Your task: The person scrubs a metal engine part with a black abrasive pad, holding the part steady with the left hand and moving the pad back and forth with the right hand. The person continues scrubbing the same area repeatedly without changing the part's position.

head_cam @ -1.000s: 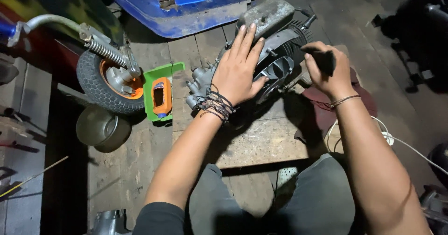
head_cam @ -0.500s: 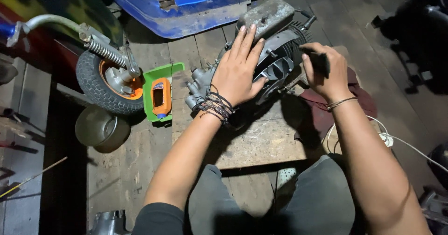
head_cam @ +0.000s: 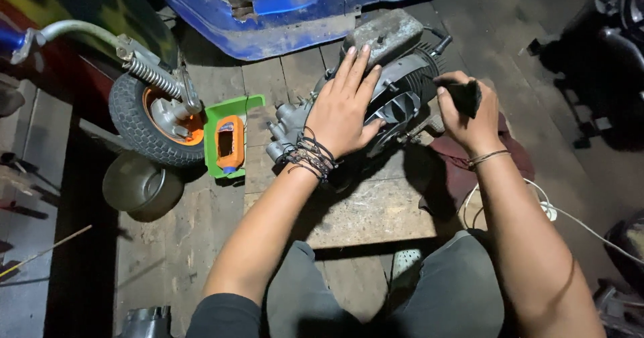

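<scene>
Left hand [head_cam: 345,113] lay flat, fingers spread, on top of grey engine [head_cam: 396,76], which sat on wooden board [head_cam: 376,210]. Right hand [head_cam: 469,113], at 3 o'clock of engine, gripped dark brush-like tool [head_cam: 464,96] against its finned side. Small wheel [head_cam: 151,120] at 9 o'clock, green tray [head_cam: 231,106] with orange bottle [head_cam: 230,141] between wheel and engine. Blue bodywork [head_cam: 295,16] at 12.
</scene>
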